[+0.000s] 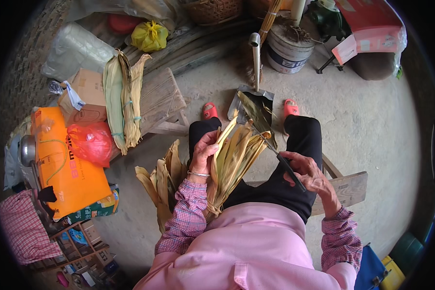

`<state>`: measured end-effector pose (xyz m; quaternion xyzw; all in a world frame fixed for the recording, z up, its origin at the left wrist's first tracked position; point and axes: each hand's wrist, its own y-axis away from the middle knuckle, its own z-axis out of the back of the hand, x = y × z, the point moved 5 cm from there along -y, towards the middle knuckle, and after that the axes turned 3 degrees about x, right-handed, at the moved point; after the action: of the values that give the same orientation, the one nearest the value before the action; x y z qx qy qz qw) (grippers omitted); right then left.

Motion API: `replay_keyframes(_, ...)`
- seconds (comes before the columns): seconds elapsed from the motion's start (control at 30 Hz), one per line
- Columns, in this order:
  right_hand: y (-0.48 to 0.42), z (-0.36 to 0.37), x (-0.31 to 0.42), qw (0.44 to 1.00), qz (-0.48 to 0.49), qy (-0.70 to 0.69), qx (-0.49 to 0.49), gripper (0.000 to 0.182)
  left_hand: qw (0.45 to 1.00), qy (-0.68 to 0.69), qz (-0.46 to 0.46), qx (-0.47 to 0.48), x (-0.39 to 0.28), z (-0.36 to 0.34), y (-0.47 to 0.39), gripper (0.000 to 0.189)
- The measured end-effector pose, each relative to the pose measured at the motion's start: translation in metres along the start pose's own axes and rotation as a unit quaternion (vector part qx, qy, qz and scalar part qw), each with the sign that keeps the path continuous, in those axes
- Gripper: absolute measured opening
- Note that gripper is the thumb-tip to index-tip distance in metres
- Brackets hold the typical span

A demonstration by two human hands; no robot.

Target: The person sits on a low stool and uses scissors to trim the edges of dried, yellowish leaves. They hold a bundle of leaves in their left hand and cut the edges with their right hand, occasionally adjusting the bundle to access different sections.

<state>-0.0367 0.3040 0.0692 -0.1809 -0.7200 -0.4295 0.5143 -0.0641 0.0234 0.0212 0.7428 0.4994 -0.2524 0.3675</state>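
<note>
My left hand (204,152) pinches a narrow, rolled pale dried leaf (227,130) at the edge of a bundle of dried leaves (235,156). The bundle spreads upward from my lap, its gathered lower end against my waist. In my right hand (306,170) is a black-handled knife (290,170), its thin blade slanting up and left to the curled leaf tips. Whether the blade touches them I cannot tell. Beyond the tips, a dark green-brown leaf (255,110) lies over a metal dustpan (235,103) between my feet. More dried leaves (163,177) stand left of my left forearm.
Tied bundles of long dried leaves (116,101) lie on a wooden bench (163,98) at left. Beside them are a cardboard box (85,96), a red plastic bag (92,143) and an orange bag (72,181). A white bucket (290,54) stands beyond the dustpan.
</note>
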Motion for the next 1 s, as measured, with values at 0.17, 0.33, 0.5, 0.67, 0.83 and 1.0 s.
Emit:
replay_keyframes(0.17,-0.001,0.006,0.016,0.991,-0.003,0.135,0.006,0.060,0.999,-0.037,-0.003,-0.003,-0.002,-0.006,0.002,0.044)
replay_keyframes(0.33,-0.004,0.009,0.017,0.994,0.038,0.097,-0.023,0.063,0.999,-0.050,0.000,0.003,0.000,-0.009,0.001,0.043)
replay_keyframes(0.5,-0.002,0.010,0.017,0.995,-0.001,0.099,0.001,0.059,0.999,-0.050,0.001,0.004,0.000,-0.009,0.001,0.043)
replay_keyframes(0.67,-0.001,0.010,0.020,0.995,-0.023,0.102,0.004,0.060,0.999,-0.054,0.001,0.000,0.001,-0.009,0.001,0.043)
replay_keyframes(0.83,0.004,0.014,0.017,0.992,0.051,0.108,-0.037,0.059,0.999,-0.052,0.000,-0.001,0.001,-0.008,0.000,0.043)
replay_keyframes(1.0,0.013,0.018,0.039,0.969,-0.013,0.245,-0.037,0.054,0.998,-0.055,0.000,-0.004,0.001,-0.007,0.001,0.043)
